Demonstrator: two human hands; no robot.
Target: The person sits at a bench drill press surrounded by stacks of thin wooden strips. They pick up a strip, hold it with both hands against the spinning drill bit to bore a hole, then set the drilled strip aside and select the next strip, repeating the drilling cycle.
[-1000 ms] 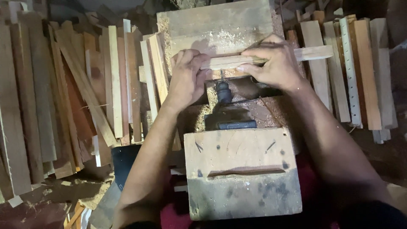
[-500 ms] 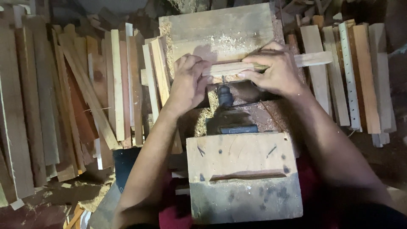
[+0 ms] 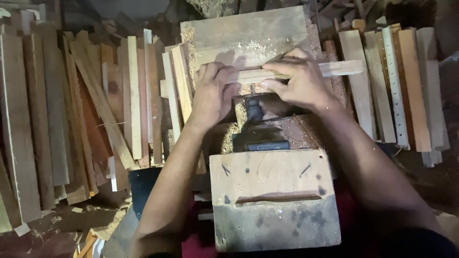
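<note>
A long pale wooden strip (image 3: 342,68) lies crosswise in front of a dark drill chuck (image 3: 254,106) whose bit points at the strip's near edge. My left hand (image 3: 210,93) grips the strip's left end. My right hand (image 3: 296,79) clasps its middle, fingers curled over the top. The strip rests against a sawdust-covered wooden board (image 3: 248,33). The drill body sits under a rough wooden block (image 3: 272,196) close to me.
Stacks of wooden slats (image 3: 71,114) fill the left side. More slats, one white with a row of holes (image 3: 394,81), stand at the right. Sawdust (image 3: 229,131) lies around the drill. A dark container (image 3: 141,184) sits by my left forearm.
The strip has slid to the left between my hands, so less of it sticks out on the right. Both hands keep their grip.
</note>
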